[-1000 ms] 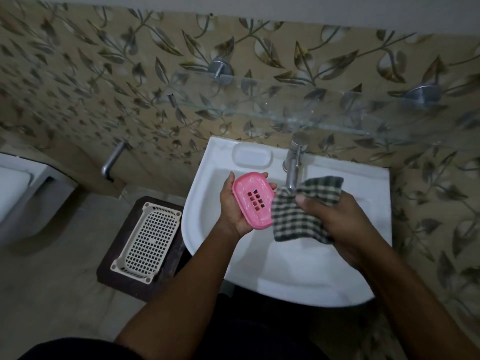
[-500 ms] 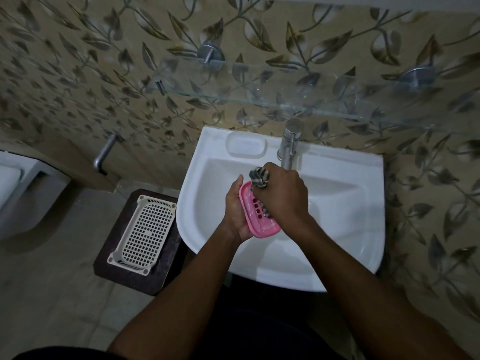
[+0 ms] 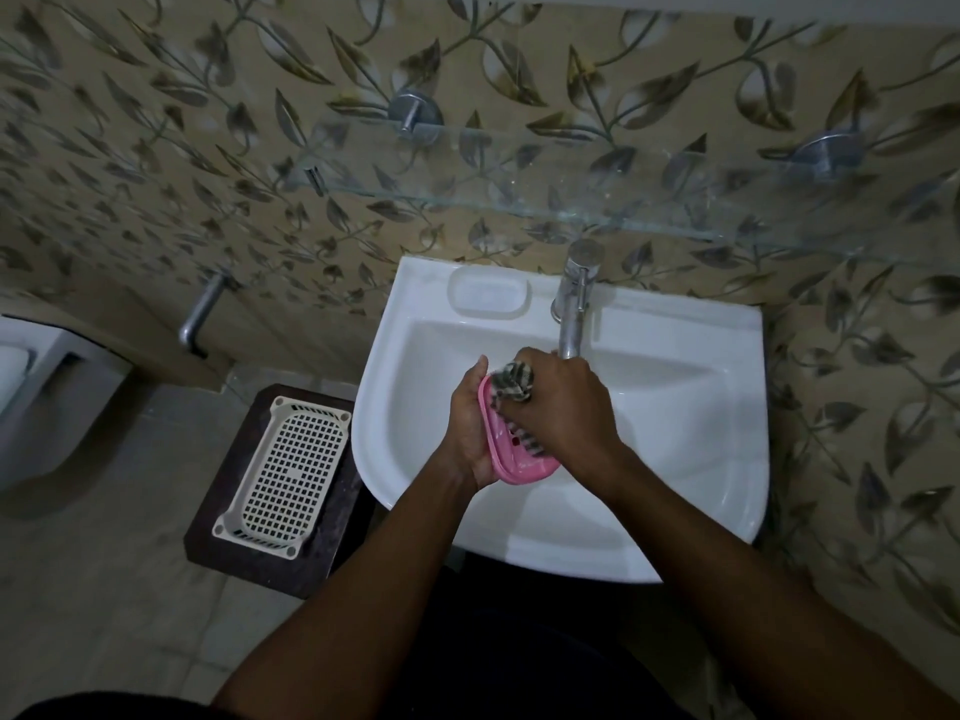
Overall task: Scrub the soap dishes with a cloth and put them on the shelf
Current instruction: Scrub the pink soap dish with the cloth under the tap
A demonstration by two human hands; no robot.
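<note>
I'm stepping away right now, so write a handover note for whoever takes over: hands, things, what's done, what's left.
Left hand holds the pink soap dish over the white sink. Right hand grips the bunched checked cloth, pressing it into the dish.
Cream perforated tray sits on the dark stool left of the sink.
Done: scrubbing this dish is under way.
Left: finish, then set it on the glass shelf above the sink.

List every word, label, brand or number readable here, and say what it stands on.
None. No readable text shows on the pink soap dish, checked cloth, washbasin, tap, glass shelf or white basket.
</note>
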